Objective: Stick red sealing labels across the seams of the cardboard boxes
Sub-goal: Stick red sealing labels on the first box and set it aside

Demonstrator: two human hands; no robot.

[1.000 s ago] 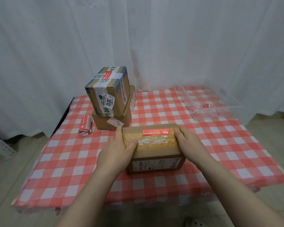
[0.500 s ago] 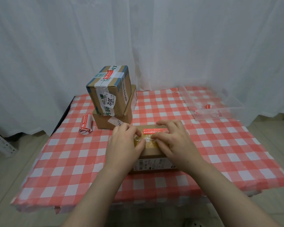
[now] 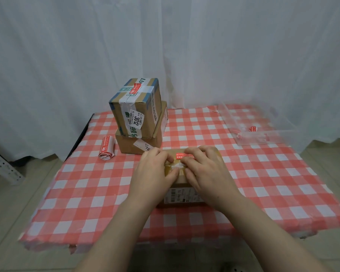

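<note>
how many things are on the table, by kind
cardboard boxes: 3 – near box, top stacked box, bottom stacked box
roll of red labels: 1
clear plastic tray: 1
total: 5

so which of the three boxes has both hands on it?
The near box, alone at the table's front edge: left hand and right hand press its top. The other two are stacked behind, untouched.
</note>
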